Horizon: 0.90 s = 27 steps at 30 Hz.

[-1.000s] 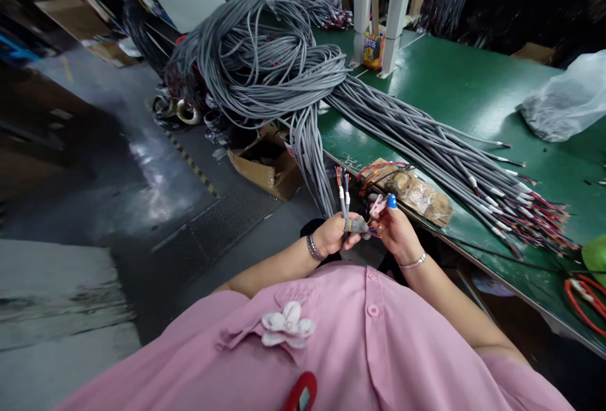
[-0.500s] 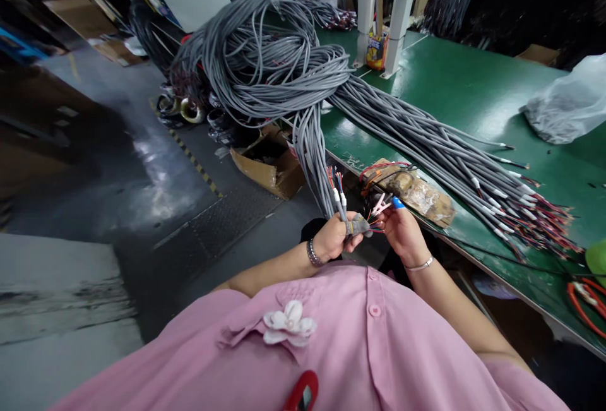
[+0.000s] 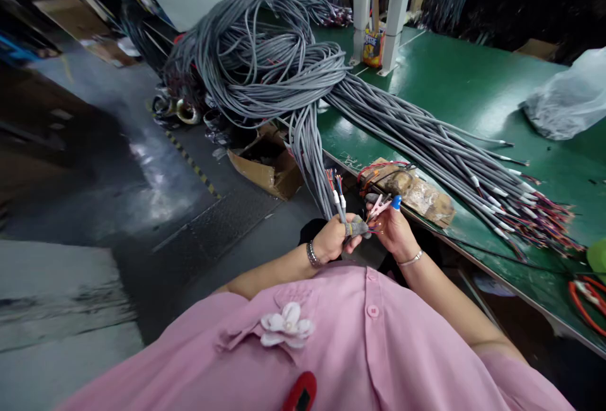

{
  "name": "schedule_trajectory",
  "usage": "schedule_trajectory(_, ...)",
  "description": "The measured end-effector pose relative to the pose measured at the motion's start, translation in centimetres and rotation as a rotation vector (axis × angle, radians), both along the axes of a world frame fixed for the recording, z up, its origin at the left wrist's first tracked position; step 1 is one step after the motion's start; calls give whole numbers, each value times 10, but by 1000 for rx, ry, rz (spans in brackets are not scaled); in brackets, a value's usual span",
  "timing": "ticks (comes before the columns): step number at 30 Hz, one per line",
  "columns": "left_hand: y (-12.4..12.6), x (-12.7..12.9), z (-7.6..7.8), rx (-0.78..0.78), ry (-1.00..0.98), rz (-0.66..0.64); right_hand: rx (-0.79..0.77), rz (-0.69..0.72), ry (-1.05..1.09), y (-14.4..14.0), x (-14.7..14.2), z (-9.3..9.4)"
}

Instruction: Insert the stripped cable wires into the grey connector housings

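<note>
My left hand (image 3: 332,238) is closed around the end of a grey cable, with grey fabric covers (image 3: 357,228) on its thumb and finger. Thin coloured wires (image 3: 374,229) fan out from that end toward my other hand. My right hand (image 3: 398,232) is closed at the wire ends, a blue cover on one fingertip. A small pale pink forked tool (image 3: 379,208) sticks up from its fingers; its lower part is hidden. Beside my left hand, stripped cable ends with white sleeves (image 3: 339,199) point upward. They belong to a hanging bunch of grey cables (image 3: 310,152).
A large coil of grey cables (image 3: 265,64) lies on the green table (image 3: 454,76), its stripped ends spread to the right. A taped wooden block (image 3: 411,193) sits at the table edge. Further off are a plastic bag (image 3: 568,101), white posts (image 3: 392,26) and a cardboard box (image 3: 265,168) below.
My right hand has shifted slightly left, closer to my left hand, and the pink tool has turned a little with it. My left hand keeps its hold on the cable.
</note>
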<state>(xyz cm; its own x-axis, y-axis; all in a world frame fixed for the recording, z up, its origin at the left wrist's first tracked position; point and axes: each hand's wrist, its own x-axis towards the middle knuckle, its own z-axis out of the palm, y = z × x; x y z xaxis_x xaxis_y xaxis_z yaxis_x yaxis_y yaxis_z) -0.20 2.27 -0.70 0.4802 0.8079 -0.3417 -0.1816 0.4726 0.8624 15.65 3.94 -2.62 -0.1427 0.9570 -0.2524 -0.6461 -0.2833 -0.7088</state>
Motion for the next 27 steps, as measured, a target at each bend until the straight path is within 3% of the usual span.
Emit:
schedule_trajectory(9, 1, 2, 1, -13, 10, -1, -50, -121, 111, 5, -3, -1)
schedule_trajectory(20, -8, 0, 7, 42, 6, 35, -44, 40, 161, -4, 1, 3)
schedule_trajectory(27, -14, -1, 7, 65, 22, 114, 43, -16, 52, -10, 5, 10)
